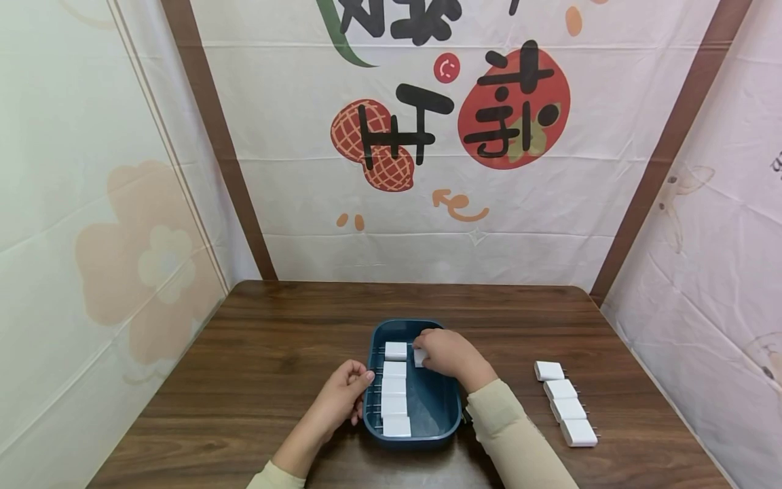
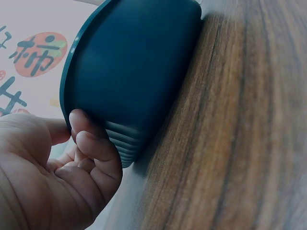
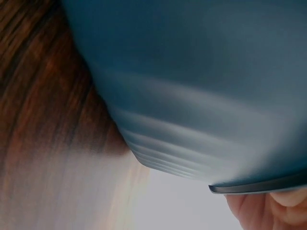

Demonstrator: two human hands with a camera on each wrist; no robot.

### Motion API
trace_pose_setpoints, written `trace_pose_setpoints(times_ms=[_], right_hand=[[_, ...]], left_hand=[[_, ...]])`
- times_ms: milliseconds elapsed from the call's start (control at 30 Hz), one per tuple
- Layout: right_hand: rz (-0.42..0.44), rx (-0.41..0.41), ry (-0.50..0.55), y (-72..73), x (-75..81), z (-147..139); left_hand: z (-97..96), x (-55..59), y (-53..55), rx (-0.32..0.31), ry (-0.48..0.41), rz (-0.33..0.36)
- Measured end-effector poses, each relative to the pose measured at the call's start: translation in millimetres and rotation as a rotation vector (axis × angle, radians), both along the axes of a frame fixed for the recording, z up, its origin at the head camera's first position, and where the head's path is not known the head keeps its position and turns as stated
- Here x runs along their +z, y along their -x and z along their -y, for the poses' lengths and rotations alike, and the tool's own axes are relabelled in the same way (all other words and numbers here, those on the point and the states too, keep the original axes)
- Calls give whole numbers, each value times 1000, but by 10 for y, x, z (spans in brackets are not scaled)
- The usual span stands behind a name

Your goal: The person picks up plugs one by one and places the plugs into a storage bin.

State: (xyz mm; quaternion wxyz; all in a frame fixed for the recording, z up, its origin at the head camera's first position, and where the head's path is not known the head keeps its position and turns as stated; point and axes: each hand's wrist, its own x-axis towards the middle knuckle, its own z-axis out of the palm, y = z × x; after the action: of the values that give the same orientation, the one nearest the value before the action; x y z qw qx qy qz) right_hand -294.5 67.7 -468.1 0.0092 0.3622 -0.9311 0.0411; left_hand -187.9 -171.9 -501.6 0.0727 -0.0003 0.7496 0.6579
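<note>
A dark blue rectangular tray (image 1: 459, 407) sits on the table, and a column of white plug chargers (image 1: 394, 387) lies along its left side, prongs to the left. My left hand (image 1: 339, 397) pinches the tray's left rim between thumb and fingers; the left wrist view shows this hand (image 2: 62, 172) at the tray's outer wall (image 2: 129, 57). Inside the tray at the far right, my right hand (image 1: 451, 353) holds another white charger (image 1: 419, 358), partly covered by the fingers. In the right wrist view the tray wall (image 3: 192, 72) hides most of that hand (image 3: 261, 211).
Several more white chargers (image 1: 568, 409) lie in a slanting row on the wooden table (image 1: 293, 326), right of the tray, prongs to the right. A printed cloth (image 1: 293, 251) hangs behind the table, with more cloth at both sides.
</note>
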Motion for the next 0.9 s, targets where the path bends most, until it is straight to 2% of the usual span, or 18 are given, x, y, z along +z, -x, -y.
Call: trace_pose_setpoints(times_ms=[300, 633, 900], right_hand=[[-24, -3, 8, 18, -28, 7], [-22, 12, -3, 29, 12, 28], [-16, 3, 8, 9, 89, 13]], left_hand=[[-9, 14, 1, 10, 7, 4], [-10, 29, 1, 29, 23, 12], [1, 16, 2, 2, 17, -1]])
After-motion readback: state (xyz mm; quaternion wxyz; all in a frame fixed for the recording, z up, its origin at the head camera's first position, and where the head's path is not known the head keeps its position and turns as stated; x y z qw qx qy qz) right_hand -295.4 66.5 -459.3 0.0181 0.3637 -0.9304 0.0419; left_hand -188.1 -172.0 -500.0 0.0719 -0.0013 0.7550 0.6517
